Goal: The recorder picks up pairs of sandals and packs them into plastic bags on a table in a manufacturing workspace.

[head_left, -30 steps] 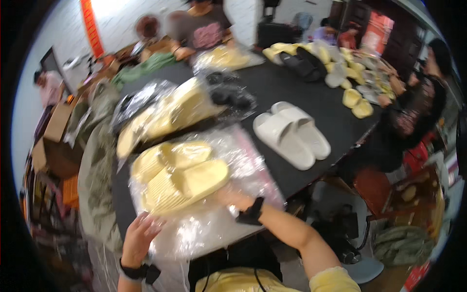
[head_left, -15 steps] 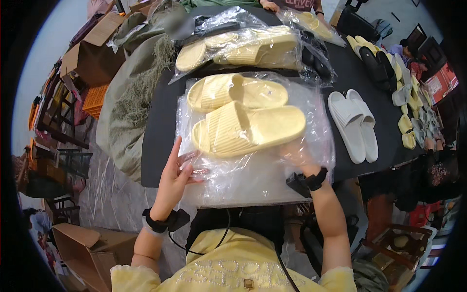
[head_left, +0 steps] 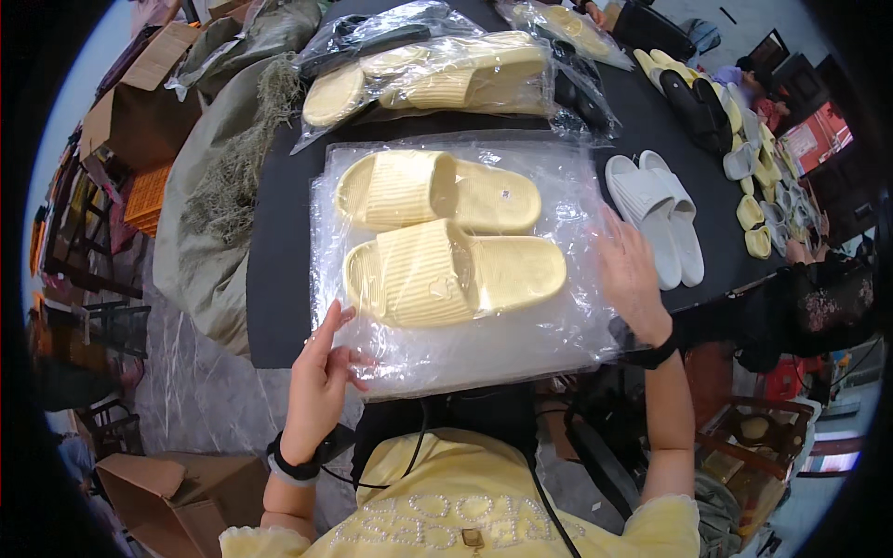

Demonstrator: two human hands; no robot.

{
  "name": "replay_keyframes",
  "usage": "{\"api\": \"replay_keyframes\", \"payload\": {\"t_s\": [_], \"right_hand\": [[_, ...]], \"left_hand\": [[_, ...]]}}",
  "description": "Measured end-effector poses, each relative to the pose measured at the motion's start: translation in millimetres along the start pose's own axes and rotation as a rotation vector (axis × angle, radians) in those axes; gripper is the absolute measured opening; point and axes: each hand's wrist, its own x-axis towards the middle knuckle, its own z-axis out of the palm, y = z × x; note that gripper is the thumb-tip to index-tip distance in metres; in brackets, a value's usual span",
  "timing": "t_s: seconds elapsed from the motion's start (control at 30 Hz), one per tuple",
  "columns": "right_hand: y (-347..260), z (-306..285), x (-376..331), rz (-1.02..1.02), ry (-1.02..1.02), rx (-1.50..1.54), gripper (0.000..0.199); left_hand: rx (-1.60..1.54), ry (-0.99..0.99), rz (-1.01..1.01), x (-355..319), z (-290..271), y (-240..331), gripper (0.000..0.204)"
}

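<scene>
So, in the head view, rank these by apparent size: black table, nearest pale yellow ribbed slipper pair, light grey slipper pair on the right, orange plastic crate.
Largest to smallest:
1. Black table
2. Pale yellow ribbed slipper pair
3. Light grey slipper pair
4. Orange plastic crate, partly hidden and farther off, so its true size is unsure

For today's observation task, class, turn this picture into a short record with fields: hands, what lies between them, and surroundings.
Left hand: at the plastic's lower left edge; grip unclear
Right hand: back up, at the plastic's right edge; grip unclear
Between hands: yellow slippers, side by side, toe ends left, with clear plastic around them; whether fully bagged is unclear
Beyond: wrapped yellow footwear
Right side: pale grey slippers; black slippers farther off
Surface: dark table
Lower left: open cardboard box
</scene>
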Motion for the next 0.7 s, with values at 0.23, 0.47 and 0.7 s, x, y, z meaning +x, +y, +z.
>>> {"api": "replay_keyframes", "payload": {"t_s": [0.23,0.47,0.7], "right_hand": [[36.9,-36.3,-5.3,0.356,-0.074,0.104,0.032],[46.0,-24.3,10.2,0.554,-0.290,0.755,0.045],[54.8,8.0,39.7,0.474,-0.343,0.884,0.055]], "left_hand": [[0.796,0.324,0.193,-2.6,16.6,24.3,0.052],[0.759,0.112,0.373,16.9,43.6,3.4,0.071],[0.769,0.097,0.329,25.3,52.5,-27.5,0.083]]}}
